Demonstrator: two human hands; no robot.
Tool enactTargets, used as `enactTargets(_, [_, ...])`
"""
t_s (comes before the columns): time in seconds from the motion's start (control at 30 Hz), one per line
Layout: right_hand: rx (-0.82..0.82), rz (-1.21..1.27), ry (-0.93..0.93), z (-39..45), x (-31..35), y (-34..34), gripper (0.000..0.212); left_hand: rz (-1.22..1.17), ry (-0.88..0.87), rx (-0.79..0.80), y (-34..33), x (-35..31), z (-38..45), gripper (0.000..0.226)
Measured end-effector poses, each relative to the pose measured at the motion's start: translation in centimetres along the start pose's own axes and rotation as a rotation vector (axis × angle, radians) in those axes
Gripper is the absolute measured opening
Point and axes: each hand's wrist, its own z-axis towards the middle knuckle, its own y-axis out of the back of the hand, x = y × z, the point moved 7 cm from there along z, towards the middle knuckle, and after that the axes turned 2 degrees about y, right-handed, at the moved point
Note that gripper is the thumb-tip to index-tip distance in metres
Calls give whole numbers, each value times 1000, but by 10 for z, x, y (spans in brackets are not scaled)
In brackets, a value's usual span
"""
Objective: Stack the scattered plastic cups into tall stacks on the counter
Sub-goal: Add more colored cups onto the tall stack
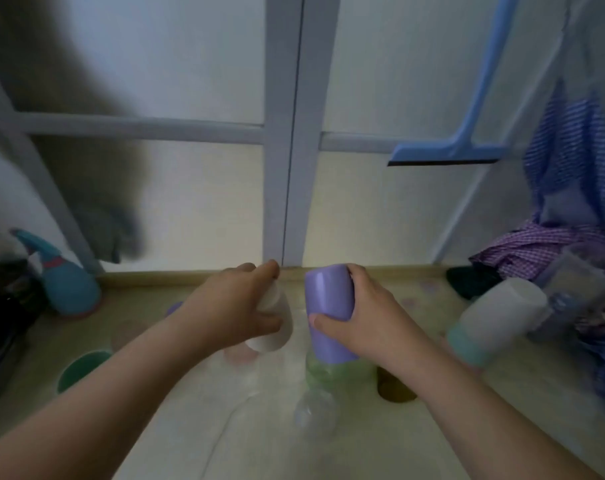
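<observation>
My right hand (356,317) grips an upside-down purple cup (328,310) that sits on top of a stack with a pale green cup (332,372) and clear cups below it. My left hand (235,310) holds a white cup (277,323) just left of that stack, above a pink cup (238,355). A green cup (83,368) stands open-side up at the left. An olive-brown cup (394,386) stands right of the stack. A tilted white and mint stack (495,320) leans at the right. Part of another purple cup (174,308) shows behind my left forearm.
The beige counter (328,445) ends at a window frame (287,168) behind. A teal spray bottle (65,278) and a dark object stand at the left. Checked purple cloth (543,247), a clear container and a blue squeegee (446,150) crowd the right side.
</observation>
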Motion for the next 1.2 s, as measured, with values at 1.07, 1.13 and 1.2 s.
enactTargets(1.07, [-331, 77, -284, -34, -180, 180, 82, -257, -224, -70, -7, -214, 81, 59])
enactTargets(1.13, [-324, 89, -272, -33, -182, 179, 83, -272, -215, -85, -6, -215, 83, 61])
enactTargets(1.2, [-305, 96, -266, -33, -184, 178, 84, -290, -209, -106, -1, -220, 84, 61])
